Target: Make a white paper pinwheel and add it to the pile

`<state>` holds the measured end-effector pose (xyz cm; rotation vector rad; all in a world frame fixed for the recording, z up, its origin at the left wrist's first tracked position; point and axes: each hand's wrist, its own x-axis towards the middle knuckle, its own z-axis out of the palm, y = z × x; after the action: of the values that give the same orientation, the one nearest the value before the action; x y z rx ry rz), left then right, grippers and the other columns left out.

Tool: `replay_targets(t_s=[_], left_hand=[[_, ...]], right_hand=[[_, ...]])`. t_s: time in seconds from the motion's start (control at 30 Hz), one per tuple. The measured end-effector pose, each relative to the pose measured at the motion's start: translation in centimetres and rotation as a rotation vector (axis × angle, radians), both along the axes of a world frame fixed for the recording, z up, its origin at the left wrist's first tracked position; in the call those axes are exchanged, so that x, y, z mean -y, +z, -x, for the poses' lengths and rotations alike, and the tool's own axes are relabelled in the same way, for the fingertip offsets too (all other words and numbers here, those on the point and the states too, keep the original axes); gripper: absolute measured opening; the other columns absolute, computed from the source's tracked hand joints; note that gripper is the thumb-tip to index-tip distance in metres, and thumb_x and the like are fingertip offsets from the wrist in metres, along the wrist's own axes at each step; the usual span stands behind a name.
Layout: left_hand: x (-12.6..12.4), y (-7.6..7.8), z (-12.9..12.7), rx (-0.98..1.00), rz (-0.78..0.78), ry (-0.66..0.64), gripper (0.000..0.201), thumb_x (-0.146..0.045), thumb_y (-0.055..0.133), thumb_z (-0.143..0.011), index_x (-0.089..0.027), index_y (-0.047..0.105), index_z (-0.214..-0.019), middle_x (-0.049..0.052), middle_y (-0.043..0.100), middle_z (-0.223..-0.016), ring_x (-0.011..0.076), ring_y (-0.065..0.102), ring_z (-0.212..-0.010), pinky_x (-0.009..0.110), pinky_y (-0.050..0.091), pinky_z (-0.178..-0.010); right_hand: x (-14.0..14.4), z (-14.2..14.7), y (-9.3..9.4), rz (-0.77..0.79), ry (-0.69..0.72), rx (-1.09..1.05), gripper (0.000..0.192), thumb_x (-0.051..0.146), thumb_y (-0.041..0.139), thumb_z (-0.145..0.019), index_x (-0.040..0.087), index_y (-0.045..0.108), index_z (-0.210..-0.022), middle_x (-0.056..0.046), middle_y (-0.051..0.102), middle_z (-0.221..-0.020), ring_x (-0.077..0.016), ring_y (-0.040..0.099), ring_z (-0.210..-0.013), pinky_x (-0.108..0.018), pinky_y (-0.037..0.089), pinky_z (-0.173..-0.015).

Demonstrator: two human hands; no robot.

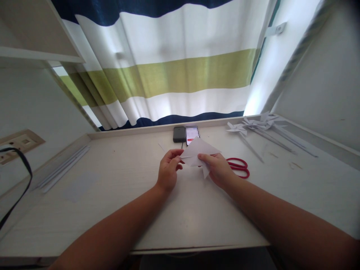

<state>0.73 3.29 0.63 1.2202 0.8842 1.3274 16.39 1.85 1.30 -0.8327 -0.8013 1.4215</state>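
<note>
Between my two hands, above the middle of the desk, is a piece of white paper (199, 150) with folded or cut flaps. My left hand (168, 169) pinches its left corner between thumb and fingers. On the other side my right hand (218, 167) grips it, thumb pressed on top and fingers underneath, with one pointed flap hanging below. Red-handled scissors (238, 167) lie just beyond my right hand, their blades hidden behind it. The paper partly covers a lit phone (192, 132) lying behind it.
A black box-shaped device (179, 134) sits beside the phone. Paper pinwheels on sticks (237, 128) lie at the back right. Rolled paper sticks (66, 165) and a paper sheet (80, 185) rest at the left. A black cable (26, 168) hangs from the wall socket (22, 144).
</note>
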Motion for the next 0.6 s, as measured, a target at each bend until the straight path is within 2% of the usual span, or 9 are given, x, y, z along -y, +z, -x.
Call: replay_targets(t_s=[0.07, 0.23, 0.3, 0.47, 0.6], left_hand=[[-0.6, 0.3, 0.7, -0.086, -0.101, -0.032, 0.021, -0.021, 0.051, -0.078, -0.019, 0.064, -0.095, 0.002, 0.063, -0.087, 0.0112, 0.055, -0.070, 0.022, 0.045, -0.060], [-2.1, 1.7, 2.9, -0.444, -0.520, -0.085, 0.022, -0.017, 0.051, -0.081, -0.018, 0.067, -0.097, 0.008, 0.061, -0.100, 0.0140, 0.059, -0.078, 0.027, 0.049, -0.070], [-2.5, 2.1, 3.4, -0.589, -0.641, -0.123, 0.023, -0.016, 0.052, -0.081, -0.020, 0.069, -0.096, 0.009, 0.060, -0.105, 0.0158, 0.059, -0.085, 0.028, 0.050, -0.072], [-2.5, 2.3, 3.7, -0.806, -0.820, -0.223, 0.022, -0.018, 0.057, -0.082, -0.024, 0.071, -0.098, 0.010, 0.058, -0.115, 0.0167, 0.060, -0.088, 0.032, 0.051, -0.078], [-2.2, 2.0, 3.7, -0.857, -0.860, -0.309, 0.020, -0.018, 0.057, -0.082, -0.023, 0.072, -0.096, 0.011, 0.056, -0.119, 0.0149, 0.062, -0.081, 0.030, 0.053, -0.074]], right_hand=[[-0.1, -0.2, -0.1, 0.027, 0.049, 0.043, 0.023, 0.021, 0.069, -0.063, 0.011, 0.067, -0.084, -0.007, 0.071, -0.073, -0.0189, 0.062, -0.060, -0.030, 0.049, -0.060], [-0.7, -1.3, -0.1, 0.154, 0.189, 0.257, 0.017, 0.022, 0.069, -0.064, 0.009, 0.068, -0.076, -0.008, 0.069, -0.063, -0.0184, 0.062, -0.052, -0.028, 0.049, -0.051], [-1.0, -1.8, -0.1, 0.174, 0.227, 0.301, 0.016, 0.022, 0.070, -0.064, 0.009, 0.068, -0.074, -0.008, 0.068, -0.061, -0.0183, 0.062, -0.052, -0.028, 0.049, -0.049], [-1.6, -3.2, -0.2, 0.158, 0.387, 0.395, 0.013, 0.021, 0.071, -0.063, 0.011, 0.068, -0.071, -0.008, 0.069, -0.064, -0.0160, 0.062, -0.054, -0.024, 0.049, -0.051], [-1.9, -3.7, -0.3, 0.152, 0.391, 0.460, 0.013, 0.021, 0.072, -0.063, 0.011, 0.069, -0.070, -0.007, 0.069, -0.062, -0.0163, 0.061, -0.052, -0.024, 0.048, -0.048]])
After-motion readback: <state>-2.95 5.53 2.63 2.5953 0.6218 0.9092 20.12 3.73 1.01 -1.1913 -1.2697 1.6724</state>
